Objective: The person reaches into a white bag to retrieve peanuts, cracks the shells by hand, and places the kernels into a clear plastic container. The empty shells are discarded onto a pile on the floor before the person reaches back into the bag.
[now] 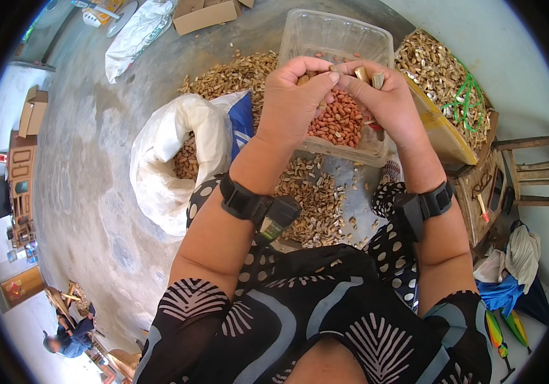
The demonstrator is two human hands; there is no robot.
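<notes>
My left hand (291, 98) and my right hand (387, 98) meet above a clear plastic tub (337, 26). In the fingers of my left hand are unshelled peanuts (305, 78). Two pale stubs of a wooden or bamboo tool (362, 74) stick out between the fingers of my right hand; its other end is hidden. At the touching fingertips is a small piece of peanut (334, 68), partly covered by the thumbs. Beneath the hands, shelled reddish peanut kernels (339, 120) lie in the tub.
A white sack (147, 158) of unshelled peanuts stands left. Empty shells (310, 206) cover the floor near my feet, with another shell heap (236, 72) beyond. At right are a shell-filled cardboard box (440, 127) and a wooden chair (536, 170). A person (70, 338) sits far left.
</notes>
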